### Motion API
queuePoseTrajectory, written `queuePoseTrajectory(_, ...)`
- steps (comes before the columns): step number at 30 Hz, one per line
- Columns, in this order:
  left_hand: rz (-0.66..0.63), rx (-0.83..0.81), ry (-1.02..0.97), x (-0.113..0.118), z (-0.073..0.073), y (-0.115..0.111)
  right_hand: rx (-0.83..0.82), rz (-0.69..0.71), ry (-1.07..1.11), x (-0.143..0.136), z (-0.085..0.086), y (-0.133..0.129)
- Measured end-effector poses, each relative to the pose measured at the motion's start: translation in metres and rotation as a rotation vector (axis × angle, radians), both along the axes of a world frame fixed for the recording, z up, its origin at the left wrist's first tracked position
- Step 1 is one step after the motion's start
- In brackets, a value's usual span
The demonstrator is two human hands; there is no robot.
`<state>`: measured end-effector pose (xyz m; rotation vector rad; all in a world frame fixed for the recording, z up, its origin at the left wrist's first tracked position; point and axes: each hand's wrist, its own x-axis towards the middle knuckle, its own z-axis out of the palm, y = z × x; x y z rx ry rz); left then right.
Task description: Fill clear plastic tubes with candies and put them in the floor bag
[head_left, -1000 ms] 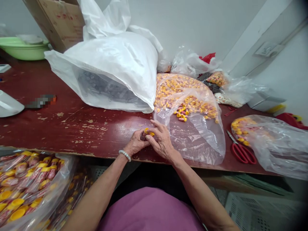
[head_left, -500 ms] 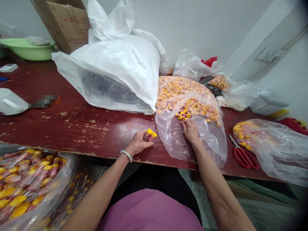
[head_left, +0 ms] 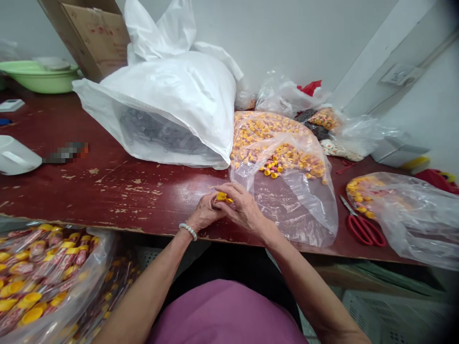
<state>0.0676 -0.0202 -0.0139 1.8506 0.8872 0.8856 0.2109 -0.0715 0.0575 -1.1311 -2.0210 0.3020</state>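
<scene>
My left hand, wearing a pale bead bracelet, is closed around small labelled tubes above the table's front part. Yellow caps show at their tops. My right hand meets the left, its thumb and fingers closed about the caps and covering much of them. Whether a loose piece is also between those fingers is hidden. Just to the right lies a clear plastic bag with many small yellow caps in it, some with pink-red wrapping.
A large white sack gapes open behind my hands. Red-handled scissors lie at right beside another clear bag. Low at left, a bag holds many yellow-capped tubes. A white mug and green basin stand farther left.
My right hand has left the mouth of the bag of caps and moved left to the tubes in my left hand. The left hand has stayed about where it was.
</scene>
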Motion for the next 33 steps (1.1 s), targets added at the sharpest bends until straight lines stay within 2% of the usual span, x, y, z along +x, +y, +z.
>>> queuePoseTrajectory(4, -0.006, 0.023, -0.033, 0.001, 0.0, -0.001, 0.075, -0.121, 0.042, 0.003, -0.004, -0.002)
queuePoseTrajectory(6, -0.009, 0.004, -0.053, 0.001, 0.002, -0.002, 0.094, -0.162, -0.017, 0.0, -0.011, -0.007)
queuePoseTrajectory(10, -0.025, -0.004, -0.104, 0.001, 0.004, -0.004, 0.074, -0.162, -0.204, -0.009, -0.025, -0.015)
queuePoseTrajectory(13, -0.026, -0.031, -0.139, 0.001, 0.005, -0.002, 0.043, -0.165, -0.168, -0.008, -0.023, -0.015)
queuePoseTrajectory(16, 0.003, -0.196, -0.235, 0.0, 0.008, -0.002, 0.058, -0.2, -0.093, -0.004, -0.015, -0.013)
queuePoseTrajectory(18, 0.017, -0.356, -0.331, -0.001, 0.012, -0.006, 0.096, -0.189, -0.176, -0.005, -0.016, -0.013)
queuePoseTrajectory(22, -0.053, -0.522, -0.5, 0.0, 0.017, -0.022, 0.252, -0.075, -0.358, -0.016, -0.036, -0.012)
queuePoseTrajectory(25, 0.059, -0.598, -0.544, -0.007, 0.016, -0.028, 0.301, -0.055, -0.304, -0.035, -0.05, -0.004)
queuePoseTrajectory(27, 0.117, -0.616, -0.548, -0.023, 0.018, -0.032, 0.271, 0.012, -0.261, -0.051, -0.049, -0.001)
queuePoseTrajectory(29, 0.172, -0.582, -0.523, -0.05, 0.027, -0.04, 0.219, 0.097, -0.196, -0.067, -0.042, -0.005)
queuePoseTrajectory(30, 0.215, -0.536, -0.483, -0.068, 0.033, -0.044, 0.184, 0.128, -0.163, -0.074, -0.038, -0.008)
queuePoseTrajectory(33, 0.507, -0.323, -0.298, -0.141, 0.052, -0.055, 0.072, 0.166, -0.045, -0.092, -0.03, -0.021)
